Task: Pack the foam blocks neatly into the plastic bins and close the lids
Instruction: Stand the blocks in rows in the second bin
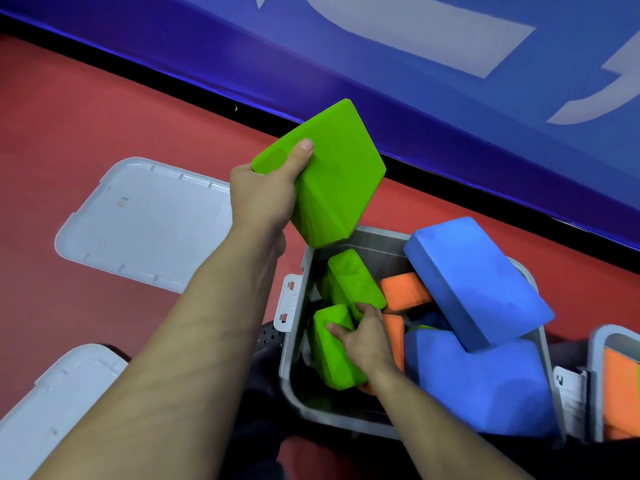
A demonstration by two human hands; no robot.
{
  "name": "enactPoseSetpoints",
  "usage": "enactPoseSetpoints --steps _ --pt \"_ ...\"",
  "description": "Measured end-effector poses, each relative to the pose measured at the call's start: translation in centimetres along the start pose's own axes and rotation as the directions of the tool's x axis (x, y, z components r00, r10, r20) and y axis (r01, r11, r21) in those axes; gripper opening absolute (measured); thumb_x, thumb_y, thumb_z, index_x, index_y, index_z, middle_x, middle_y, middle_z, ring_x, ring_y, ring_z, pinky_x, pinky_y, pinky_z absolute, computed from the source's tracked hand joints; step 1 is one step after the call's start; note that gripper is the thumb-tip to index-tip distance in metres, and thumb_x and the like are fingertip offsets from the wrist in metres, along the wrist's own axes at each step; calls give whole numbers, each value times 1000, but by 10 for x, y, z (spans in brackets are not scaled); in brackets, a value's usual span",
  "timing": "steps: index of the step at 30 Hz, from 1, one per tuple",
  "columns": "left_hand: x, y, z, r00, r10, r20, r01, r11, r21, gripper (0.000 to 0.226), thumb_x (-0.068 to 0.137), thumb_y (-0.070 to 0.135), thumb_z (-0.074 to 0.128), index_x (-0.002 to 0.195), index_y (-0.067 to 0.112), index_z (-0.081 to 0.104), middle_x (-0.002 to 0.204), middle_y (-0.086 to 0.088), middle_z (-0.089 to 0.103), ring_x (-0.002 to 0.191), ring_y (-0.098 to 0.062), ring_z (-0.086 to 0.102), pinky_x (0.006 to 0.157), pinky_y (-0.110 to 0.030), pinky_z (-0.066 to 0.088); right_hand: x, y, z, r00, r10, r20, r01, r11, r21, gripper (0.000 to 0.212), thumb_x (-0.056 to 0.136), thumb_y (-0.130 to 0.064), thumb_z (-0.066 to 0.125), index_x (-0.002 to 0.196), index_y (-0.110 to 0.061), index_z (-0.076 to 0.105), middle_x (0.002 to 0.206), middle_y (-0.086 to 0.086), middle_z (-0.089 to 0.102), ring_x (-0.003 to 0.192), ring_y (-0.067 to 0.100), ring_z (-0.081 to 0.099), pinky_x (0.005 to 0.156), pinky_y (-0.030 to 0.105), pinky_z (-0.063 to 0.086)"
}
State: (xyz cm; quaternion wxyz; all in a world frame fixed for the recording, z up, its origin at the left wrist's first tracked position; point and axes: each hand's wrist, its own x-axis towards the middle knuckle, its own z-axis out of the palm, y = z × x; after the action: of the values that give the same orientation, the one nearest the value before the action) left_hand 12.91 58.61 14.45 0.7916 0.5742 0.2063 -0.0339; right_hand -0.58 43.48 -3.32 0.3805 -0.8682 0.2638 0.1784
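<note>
Green foam block (332, 174) gripped by L hand (263, 195) above grey bin (294, 341); R hand (363, 337) inside bin, fingers curled on lower green block (334, 348), blue blocks (478, 282) to its right.

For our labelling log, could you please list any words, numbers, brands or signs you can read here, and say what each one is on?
No text can be read in full.
Blue banner: large pale shapes that may be parts of letters, cut off by the frame; unreadable.
Gray lid on the red floor: a small brownish mark near its far left corner, too small and blurred to read.
Green blocks, blue blocks, orange blocks and the gray bin: no lettering visible.
</note>
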Motion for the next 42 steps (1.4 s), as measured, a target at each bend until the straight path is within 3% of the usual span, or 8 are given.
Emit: enactPoseSetpoints --steps 5,10,17,23,29,33,38,42 --pt "-2 0 4 1000 9 -1 -9 1000 2 32 82 28 84 103 4 77 99 -8 79 90 -21 76 72 -34 61 -12 10 11 998 64 8 -61 980 -190 86 75 -54 83 142 -17 43 140 5 48 128 28 53 102 37 45" --pt "-1 -1 7 1000 2 6 -2 1000 19 32 82 29 84 101 5 77 97 -7 79 91 -22 77 72 -35 62 -14 17 24 984 165 67 -139 946 -292 89 72 -68 76 138 -19 42 132 6 62 124 30 59 94 39 50" --pt "-1 -3 9 1000 4 12 -4 999 37 32 82 29 84 102 5 77 98 -7 79 90 -21 76 70 -31 61 -18 21 22 983 181 34 -167 952 -258 77 80 -68 69 124 -10 46 123 14 66 117 35 62 92 38 51" --pt "-2 -6 11 1000 3 17 -4 999 52 30 82 30 84 99 7 77 98 -7 79 91 -21 76 72 -32 60 -27 30 22 986 168 23 -159 966 -203 79 81 -65 71 133 -14 39 122 14 66 116 35 62 90 39 50" --pt "-2 -8 13 1000 1 15 -1 999 48 33 80 32 86 100 7 77 96 -6 79 94 -24 76 73 -33 61 -23 26 16 974 214 79 -183 939 -290 83 80 -71 67 132 -12 42 126 14 64 120 34 60 93 38 48" --pt "0 -9 14 1000 0 19 -1 998 57 35 80 32 86 101 6 77 97 -6 79 95 -25 76 78 -39 62 -15 16 -10 996 85 9 -71 877 -476 68 82 -75 60 115 -16 61 118 12 69 114 34 63 88 37 51" --pt "0 -9 12 1000 -12 11 11 998 56 31 81 31 85 99 7 77 97 -6 79 95 -24 76 76 -36 62 23 -11 -39 967 -148 -207 63 927 -370 63 83 -65 68 123 -17 59 121 9 64 116 35 59 91 42 49" --pt "2 -9 11 1000 -8 15 7 998 66 28 82 31 84 98 9 77 97 -5 79 85 -16 76 62 -25 57 57 -19 -40 982 -148 -120 82 897 -435 75 79 -69 70 127 -14 51 126 12 60 122 34 56 98 43 45"
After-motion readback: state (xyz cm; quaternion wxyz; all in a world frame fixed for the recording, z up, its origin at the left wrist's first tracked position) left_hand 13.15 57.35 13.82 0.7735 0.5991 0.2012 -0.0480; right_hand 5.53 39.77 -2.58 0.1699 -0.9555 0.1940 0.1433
